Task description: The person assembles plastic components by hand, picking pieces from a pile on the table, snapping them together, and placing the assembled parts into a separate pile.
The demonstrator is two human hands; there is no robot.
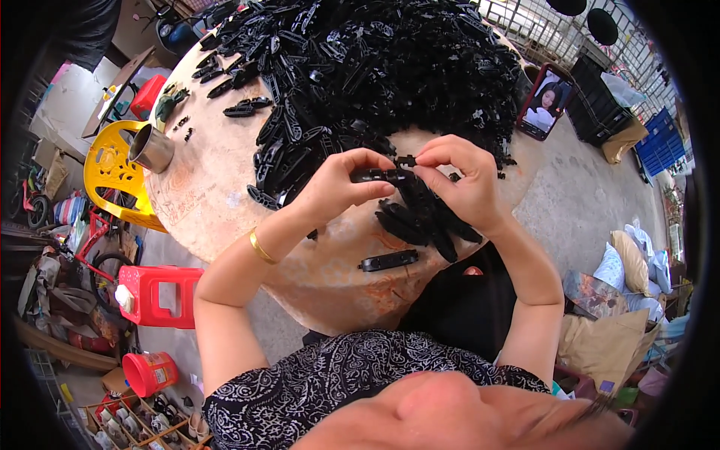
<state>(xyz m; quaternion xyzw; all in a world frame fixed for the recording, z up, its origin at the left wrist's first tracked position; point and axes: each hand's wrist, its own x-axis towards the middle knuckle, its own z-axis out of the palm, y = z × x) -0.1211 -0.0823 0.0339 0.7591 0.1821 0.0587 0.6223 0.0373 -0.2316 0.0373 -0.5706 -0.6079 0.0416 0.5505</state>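
Above the near part of a round table (202, 214), my left hand (341, 184) grips a long black plastic part (373, 175) between thumb and fingers. My right hand (466, 180) pinches a small black piece (406, 161) close to the long part's right end. Whether the two pieces touch, I cannot tell. Beneath my hands lies a small group of long black parts (409, 223). One more long black part (388, 261) rests by itself nearer the table's front edge. A big heap of black plastic parts (337, 67) covers the far side of the table.
A metal cup (151, 148) stands at the table's left edge, beside a yellow plastic chair (112, 169). Red stool (160, 296) and red bucket (150, 373) are on the floor at left. A phone (546, 101) stands at the right edge, near a black crate (596, 97).
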